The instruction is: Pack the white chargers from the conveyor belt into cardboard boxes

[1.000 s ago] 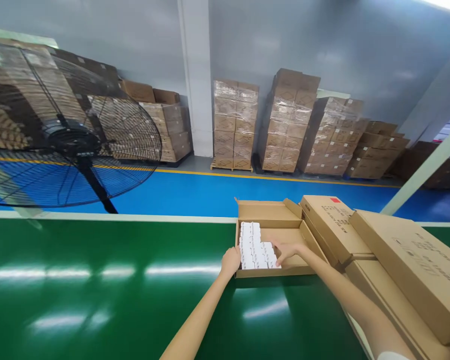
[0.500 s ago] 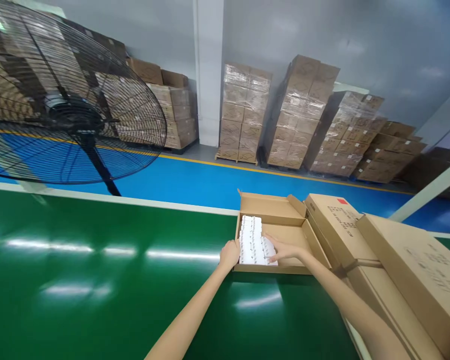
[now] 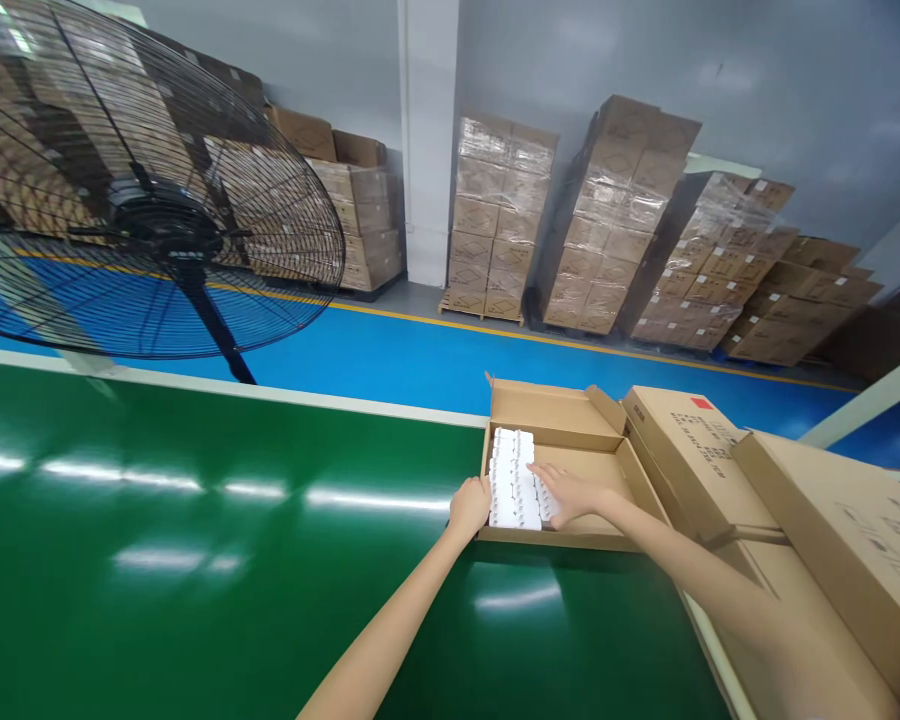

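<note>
An open cardboard box (image 3: 570, 540) lies on the green work surface, its lid folded back. Rows of small white pieces (image 3: 514, 480) are packed along the box's left side; their exact kind is too small to make out. My left hand (image 3: 470, 505) is closed over the left wall of the box, fingertips by the outer row. Inside the box, my right hand (image 3: 568, 495) rests with fingers stretched and apart against the shorter right-hand row of white pieces. That hand covers part of this row.
Closed cardboard cartons (image 3: 682, 440) are stacked directly right of the box. A large black fan (image 3: 172, 225) stands at the left beyond the green surface (image 3: 217, 600). Wrapped carton stacks (image 3: 502, 210) line the wall past the blue floor (image 3: 390, 350).
My right hand has shifted slightly up the right-hand row, its fingers now stretched over the pieces. My left hand stays at the box wall. The whole view has shifted slightly.
</note>
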Demonstrator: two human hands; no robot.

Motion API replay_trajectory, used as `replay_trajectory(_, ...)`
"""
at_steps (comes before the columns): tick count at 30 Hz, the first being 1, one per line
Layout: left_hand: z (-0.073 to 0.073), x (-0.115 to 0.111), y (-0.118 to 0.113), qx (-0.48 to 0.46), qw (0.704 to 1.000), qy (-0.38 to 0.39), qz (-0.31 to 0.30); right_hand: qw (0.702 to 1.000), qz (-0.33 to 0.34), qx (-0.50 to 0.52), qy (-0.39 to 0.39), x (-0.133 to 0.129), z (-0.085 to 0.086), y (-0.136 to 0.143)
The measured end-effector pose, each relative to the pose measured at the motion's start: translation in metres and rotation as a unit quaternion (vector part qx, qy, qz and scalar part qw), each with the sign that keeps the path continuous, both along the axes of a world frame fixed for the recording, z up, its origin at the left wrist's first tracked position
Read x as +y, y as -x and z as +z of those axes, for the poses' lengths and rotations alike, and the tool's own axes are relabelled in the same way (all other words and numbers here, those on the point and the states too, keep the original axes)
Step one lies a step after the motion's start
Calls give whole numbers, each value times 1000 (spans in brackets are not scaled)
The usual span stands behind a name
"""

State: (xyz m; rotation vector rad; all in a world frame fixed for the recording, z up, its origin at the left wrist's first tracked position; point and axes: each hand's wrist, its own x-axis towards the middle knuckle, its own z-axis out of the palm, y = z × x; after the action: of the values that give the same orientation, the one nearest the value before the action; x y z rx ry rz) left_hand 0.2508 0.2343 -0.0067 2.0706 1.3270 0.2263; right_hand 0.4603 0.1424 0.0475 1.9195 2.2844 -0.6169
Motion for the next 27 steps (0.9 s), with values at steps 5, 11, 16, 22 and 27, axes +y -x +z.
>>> replay_trajectory(5,0,0,0,1,1000,12,-10,999,-36,-36,19,4,-12,-5)
replay_trajectory(11,12,27,9,11,995,59,-80,996,-76,-33,-29,4,-25,3)
replay_trajectory(16,30,38,12,37,990,58,-121,976,-140,18,-166,-14,-19,2)
replay_trajectory(22,41,27,9,56,988,26,-138,859,-366,40,-357,-115,-18,12)
replay_trajectory(27,52,24,7,79,985,7,-152,821,-402,182,-363,-247,-94,75)
